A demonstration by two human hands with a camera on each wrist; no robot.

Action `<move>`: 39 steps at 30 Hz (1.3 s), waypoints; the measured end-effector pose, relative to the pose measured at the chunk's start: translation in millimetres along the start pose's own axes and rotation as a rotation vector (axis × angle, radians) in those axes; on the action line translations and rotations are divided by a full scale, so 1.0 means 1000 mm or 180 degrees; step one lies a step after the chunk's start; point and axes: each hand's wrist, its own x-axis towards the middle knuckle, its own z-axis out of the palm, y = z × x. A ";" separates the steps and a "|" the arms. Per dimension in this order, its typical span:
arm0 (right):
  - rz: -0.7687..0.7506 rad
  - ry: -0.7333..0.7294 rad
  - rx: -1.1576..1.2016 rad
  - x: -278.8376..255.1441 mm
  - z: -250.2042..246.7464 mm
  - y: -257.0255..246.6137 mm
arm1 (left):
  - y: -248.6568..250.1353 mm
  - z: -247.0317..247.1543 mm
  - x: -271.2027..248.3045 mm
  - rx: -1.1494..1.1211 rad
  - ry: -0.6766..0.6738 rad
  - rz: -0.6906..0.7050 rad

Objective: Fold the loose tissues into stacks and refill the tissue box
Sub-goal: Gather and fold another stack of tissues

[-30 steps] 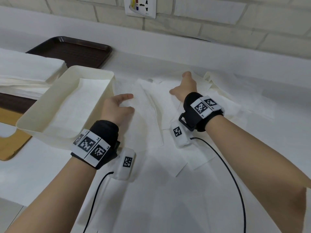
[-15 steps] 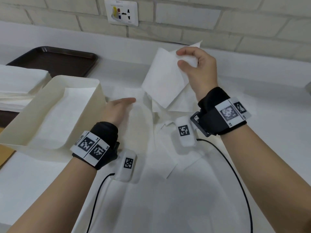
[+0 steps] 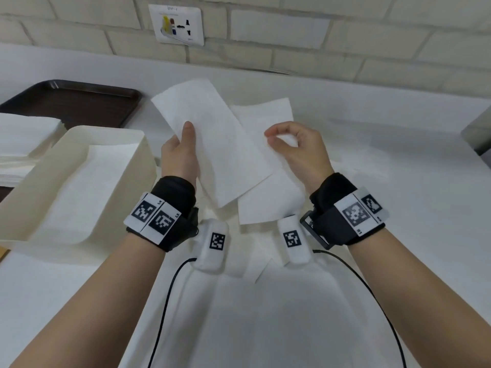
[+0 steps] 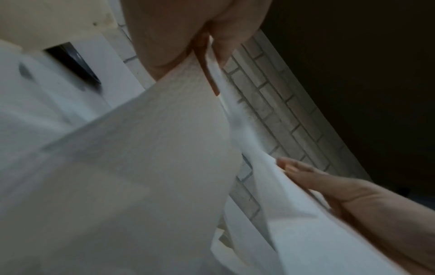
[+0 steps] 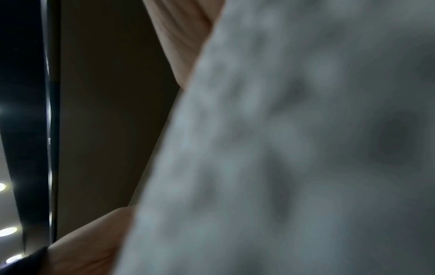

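White counter [image 3: 398, 235] carries everything. Cream tissue box [image 3: 127, 144] sits at left, open, a folded sheet lying flat inside; stacked tissues [image 3: 24, 136] beyond it over a dark tray [image 3: 79, 102]. Loose tissues [image 3: 265, 208] lie mid-counter. One tissue [image 3: 220, 144] is raised above them: left hand [image 3: 180, 155] pinches its left edge, thumb on top. Right hand [image 3: 300, 150] is curled at its right edge, grasp uncertain.
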 end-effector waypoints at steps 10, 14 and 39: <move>-0.1214 0.0110 0.0247 0.010 -0.008 -0.047 | -0.011 -0.004 0.000 0.0216 -0.0149 0.0156; -0.1136 -0.0298 0.0400 0.009 0.008 -0.046 | -0.010 -0.004 -0.001 0.0199 -0.0288 0.0254; 0.0516 -0.0696 0.0182 -0.011 0.054 -0.004 | -0.009 -0.028 -0.001 0.0815 -0.0851 0.0114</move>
